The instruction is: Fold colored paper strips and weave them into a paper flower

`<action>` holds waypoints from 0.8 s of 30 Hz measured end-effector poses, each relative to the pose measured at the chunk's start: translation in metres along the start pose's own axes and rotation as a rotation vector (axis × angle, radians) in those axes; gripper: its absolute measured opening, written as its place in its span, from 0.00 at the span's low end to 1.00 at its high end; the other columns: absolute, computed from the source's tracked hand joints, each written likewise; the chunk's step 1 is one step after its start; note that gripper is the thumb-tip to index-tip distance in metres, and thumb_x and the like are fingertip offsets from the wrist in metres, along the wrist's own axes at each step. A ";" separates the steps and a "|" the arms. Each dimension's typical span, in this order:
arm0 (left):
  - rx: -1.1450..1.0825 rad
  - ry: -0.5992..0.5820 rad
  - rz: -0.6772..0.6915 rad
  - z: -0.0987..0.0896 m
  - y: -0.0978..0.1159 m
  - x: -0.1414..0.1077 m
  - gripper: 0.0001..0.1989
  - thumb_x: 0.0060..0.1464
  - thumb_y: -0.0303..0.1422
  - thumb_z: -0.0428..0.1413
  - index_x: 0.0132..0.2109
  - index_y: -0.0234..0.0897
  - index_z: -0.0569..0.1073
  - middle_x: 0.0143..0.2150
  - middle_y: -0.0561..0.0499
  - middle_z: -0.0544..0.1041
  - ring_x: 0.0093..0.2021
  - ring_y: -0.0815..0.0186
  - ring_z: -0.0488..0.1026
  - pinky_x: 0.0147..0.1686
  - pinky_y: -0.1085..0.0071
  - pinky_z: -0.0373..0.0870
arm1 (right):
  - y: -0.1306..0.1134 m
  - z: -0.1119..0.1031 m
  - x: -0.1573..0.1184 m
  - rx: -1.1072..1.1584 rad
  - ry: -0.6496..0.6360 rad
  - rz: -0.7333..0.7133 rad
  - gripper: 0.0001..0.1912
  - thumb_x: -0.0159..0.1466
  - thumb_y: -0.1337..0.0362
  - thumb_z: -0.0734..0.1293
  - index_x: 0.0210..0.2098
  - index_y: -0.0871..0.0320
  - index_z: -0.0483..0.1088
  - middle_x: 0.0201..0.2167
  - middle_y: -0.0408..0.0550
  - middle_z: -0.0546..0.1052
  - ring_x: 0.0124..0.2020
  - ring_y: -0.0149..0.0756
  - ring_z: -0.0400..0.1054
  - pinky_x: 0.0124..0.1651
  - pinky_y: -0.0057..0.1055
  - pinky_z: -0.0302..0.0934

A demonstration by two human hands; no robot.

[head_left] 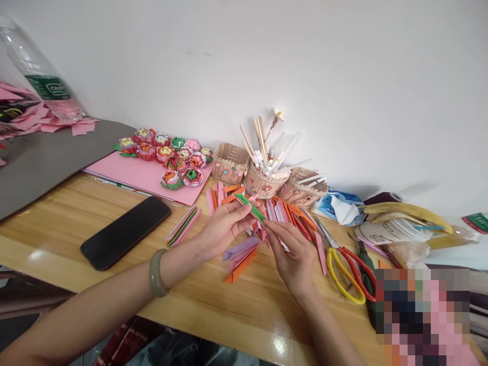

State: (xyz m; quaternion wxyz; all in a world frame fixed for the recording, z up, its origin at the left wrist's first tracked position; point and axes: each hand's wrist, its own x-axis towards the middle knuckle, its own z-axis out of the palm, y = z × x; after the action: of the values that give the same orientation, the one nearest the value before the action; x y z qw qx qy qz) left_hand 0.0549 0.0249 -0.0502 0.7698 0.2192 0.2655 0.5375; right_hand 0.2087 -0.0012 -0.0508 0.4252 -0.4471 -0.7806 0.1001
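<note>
Between both hands, above the table, is a folded green paper strip (256,211) with a pale edge. My left hand (227,223), with a bangle on its wrist, is closed on the strip's middle, thumb on top. My right hand (292,251) pinches the strip's lower right end. Under and behind the hands lie many folded strips in pink, orange and white. Just below the hands, a small group of purple, pink and orange folded strips (242,256) rests on the wood. Left of my left hand lie green, pink and white strips (183,226).
A black phone (125,233) lies at the left. Paper flowers (165,152) sit on pink sheets (114,170). Decorated baskets (267,183) stand by the wall. Red-and-yellow-handled scissors (345,269) and a tissue pack (339,206) are at the right. A bottle (46,81) stands far left.
</note>
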 end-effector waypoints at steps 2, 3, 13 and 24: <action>0.027 -0.013 0.022 0.000 0.002 0.000 0.03 0.49 0.25 0.56 0.33 0.31 0.74 0.33 0.50 0.76 0.32 0.73 0.72 0.36 0.77 0.70 | 0.001 -0.003 0.000 0.041 -0.008 0.093 0.10 0.61 0.65 0.62 0.40 0.54 0.72 0.36 0.50 0.78 0.36 0.38 0.72 0.40 0.35 0.66; 0.037 -0.019 0.046 0.000 0.004 0.001 0.03 0.49 0.26 0.56 0.33 0.31 0.75 0.34 0.50 0.76 0.33 0.73 0.72 0.36 0.77 0.70 | 0.002 -0.005 0.000 0.049 0.012 0.150 0.10 0.61 0.64 0.62 0.40 0.55 0.72 0.36 0.49 0.78 0.36 0.38 0.72 0.40 0.35 0.66; 0.082 0.098 0.346 0.003 0.038 0.006 0.04 0.50 0.26 0.55 0.35 0.32 0.74 0.36 0.51 0.77 0.37 0.73 0.73 0.37 0.79 0.70 | 0.020 -0.024 0.013 -0.325 -0.290 0.364 0.10 0.59 0.61 0.62 0.28 0.56 0.73 0.26 0.45 0.77 0.26 0.35 0.69 0.29 0.28 0.57; 0.141 0.185 0.539 -0.004 0.067 0.006 0.06 0.52 0.28 0.54 0.36 0.35 0.76 0.35 0.52 0.77 0.35 0.76 0.73 0.35 0.83 0.71 | 0.010 -0.008 0.010 -0.750 -0.589 0.452 0.13 0.61 0.57 0.59 0.29 0.56 0.71 0.33 0.49 0.77 0.32 0.40 0.72 0.24 0.27 0.49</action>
State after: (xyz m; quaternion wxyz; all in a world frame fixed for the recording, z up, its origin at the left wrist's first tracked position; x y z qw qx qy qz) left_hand 0.0064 0.0522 -0.0128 0.5548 0.2848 0.3035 0.7204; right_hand 0.2182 0.0109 -0.0459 -0.0336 -0.6789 -0.7331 0.0244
